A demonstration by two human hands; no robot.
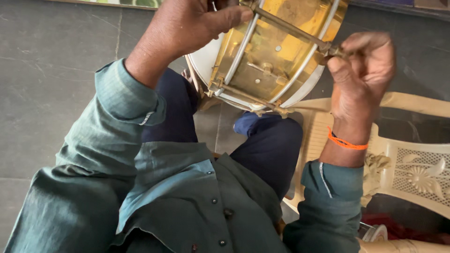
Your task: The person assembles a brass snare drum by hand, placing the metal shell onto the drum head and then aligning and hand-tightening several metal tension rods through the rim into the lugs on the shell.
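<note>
The floor [51, 70] is laid with large dark grey stone tiles, faintly scratched, with thin pale joints running between them. At the right stands a cream plastic chair [412, 168] with a slatted seat and moulded flower openwork on its panel, and a scrap of red cloth [398, 229] lies in shadow beneath it. Soft, even daylight falls across the tiles, and a strip of coloured matting [131, 3] edges the top of the view.

I can't see the top of the brass drum [276, 51]; the frame's upper edge cuts it off. My left hand [187, 26] loses its knuckles there too. Whatever my right hand [363, 75] pinches at the rod's end is buried under the fingers. The plastic chair [412, 164] runs off right.
</note>
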